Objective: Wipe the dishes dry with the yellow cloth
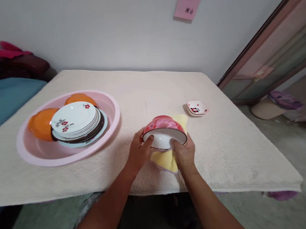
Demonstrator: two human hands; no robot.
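A red bowl with a white inside and a dark rim is tilted on its side above the cloth-covered table, its mouth facing me. My left hand is closed on the bowl's left edge, the thumb over the rim. On the other side my right hand grips the bowl together with a yellow cloth. Part of the cloth hangs below the bowl and another part shows behind its right side. The fingers behind the bowl are hidden.
At the left stands a pink basin holding a stack of plates and orange bowls. A small square dish lies to the right on the cream tablecloth. The wall bounds the table's far side.
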